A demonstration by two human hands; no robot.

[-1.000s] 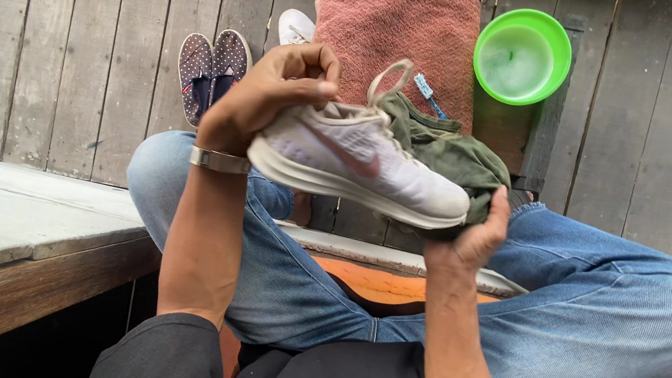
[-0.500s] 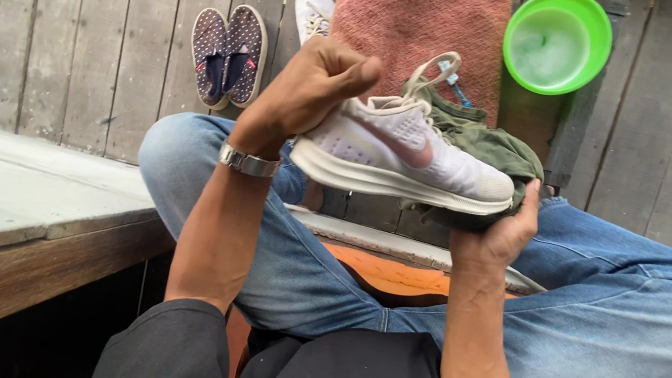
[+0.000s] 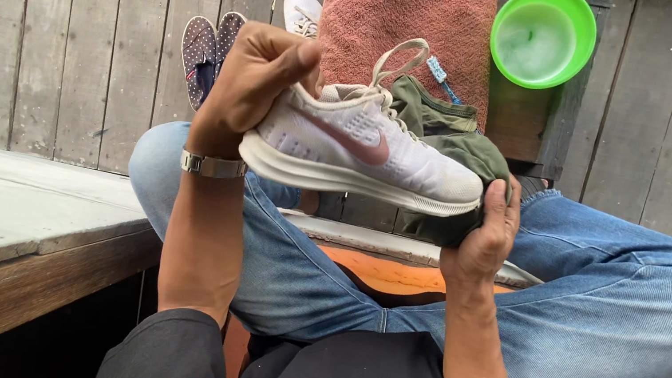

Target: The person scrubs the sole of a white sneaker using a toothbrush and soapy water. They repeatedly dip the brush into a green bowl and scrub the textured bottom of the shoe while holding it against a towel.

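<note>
My left hand grips the heel of a white sneaker with a reddish side mark, held sideways in front of me. My right hand presses an olive green cloth against the sneaker's toe, fingers curled around the cloth. A metal watch sits on my left wrist. The sneaker's laces loop up above its tongue. I sit cross-legged in blue jeans.
A reddish towel lies on the grey plank floor ahead. A green plastic bowl stands at its right. A second white sneaker and dotted dark shoes lie to the left. A pale raised slab is at my left.
The sneaker has been raised and tilted level, and my right hand with the cloth has moved up to its toe. The view has shifted slightly.
</note>
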